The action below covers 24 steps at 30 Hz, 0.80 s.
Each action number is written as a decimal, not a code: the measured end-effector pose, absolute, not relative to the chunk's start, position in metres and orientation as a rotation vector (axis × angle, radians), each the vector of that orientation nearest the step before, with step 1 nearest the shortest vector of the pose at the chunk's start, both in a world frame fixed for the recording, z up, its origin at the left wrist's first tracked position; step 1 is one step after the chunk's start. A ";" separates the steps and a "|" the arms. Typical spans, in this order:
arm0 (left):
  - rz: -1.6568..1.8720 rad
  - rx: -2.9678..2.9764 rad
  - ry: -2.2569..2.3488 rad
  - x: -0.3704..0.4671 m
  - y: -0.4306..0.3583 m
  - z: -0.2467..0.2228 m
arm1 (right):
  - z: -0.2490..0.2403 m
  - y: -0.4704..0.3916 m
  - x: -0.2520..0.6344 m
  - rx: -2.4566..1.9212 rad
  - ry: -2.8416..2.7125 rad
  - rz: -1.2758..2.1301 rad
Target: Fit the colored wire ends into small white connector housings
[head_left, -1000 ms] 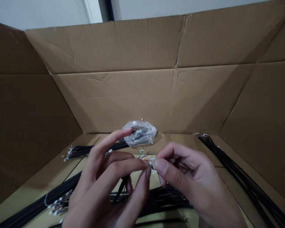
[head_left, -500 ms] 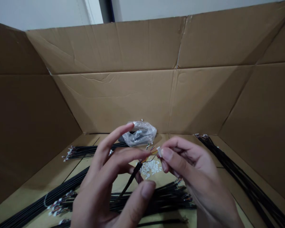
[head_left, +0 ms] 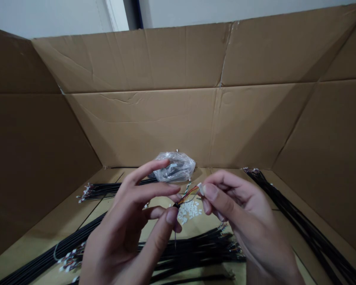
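A black cable (head_left: 176,205) ends in thin loose wires (head_left: 190,191), red, yellow, orange and grey among them. My left hand (head_left: 136,221) pinches the cable near its end between thumb and a lower finger, with the index finger raised. My right hand (head_left: 240,209) holds a small white connector (head_left: 200,189) between thumb and index finger; some of the wires run up to it. A green-and-white twisted pair (head_left: 187,187) sticks up apart from the connector. Behind the wires lies a pile of small white connectors (head_left: 190,209).
Bundles of black cables lie at the left (head_left: 62,245), in the front middle (head_left: 195,251) and at the right (head_left: 302,221). A clear plastic bag (head_left: 175,166) rests by the back wall. Tall cardboard walls (head_left: 154,107) enclose the work surface.
My left thumb has moved up and closed on the cable near its end. The cable's dark length has swung down behind the fingers, and the wires show more fully.
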<state>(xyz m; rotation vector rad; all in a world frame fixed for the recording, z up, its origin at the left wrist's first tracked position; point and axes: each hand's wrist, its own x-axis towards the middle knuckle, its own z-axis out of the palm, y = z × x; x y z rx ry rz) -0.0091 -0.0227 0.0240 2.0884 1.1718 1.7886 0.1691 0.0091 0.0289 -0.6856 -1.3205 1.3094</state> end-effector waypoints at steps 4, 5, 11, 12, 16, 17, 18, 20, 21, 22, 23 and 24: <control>1.778 2.010 1.126 -0.007 -0.022 0.021 | 0.028 0.003 0.163 -0.837 -1.384 1.013; 1.776 1.989 1.122 -0.007 -0.022 0.021 | 0.028 0.000 0.161 -0.873 -1.380 0.862; 1.853 1.997 1.120 -0.006 -0.021 0.021 | 0.029 -0.018 0.156 -0.700 -1.678 0.141; 1.848 2.000 1.117 -0.006 -0.021 0.022 | 0.030 -0.019 0.157 -0.687 -1.762 0.082; 1.844 2.006 1.109 -0.008 -0.022 0.021 | 0.032 -0.020 0.156 -0.715 -1.852 -0.079; 1.843 2.007 1.104 -0.009 -0.022 0.021 | 0.032 -0.018 0.156 -0.716 -1.847 -0.096; 1.844 2.010 1.097 -0.009 -0.022 0.020 | 0.032 -0.017 0.155 -0.720 -1.849 -0.099; 1.843 2.012 1.110 -0.009 -0.021 0.019 | 0.031 -0.015 0.156 -0.700 -1.849 -0.105; 1.844 2.018 1.114 -0.009 -0.021 0.019 | 0.031 -0.014 0.156 -0.695 -1.855 -0.100; 1.848 2.024 1.115 -0.009 -0.021 0.019 | 0.032 -0.014 0.156 -0.687 -1.854 -0.094; 1.854 2.031 1.111 -0.008 -0.020 0.020 | 0.032 -0.014 0.156 -0.679 -1.849 -0.079; 1.860 2.036 1.107 -0.008 -0.020 0.020 | 0.033 -0.015 0.156 -0.678 -1.837 -0.050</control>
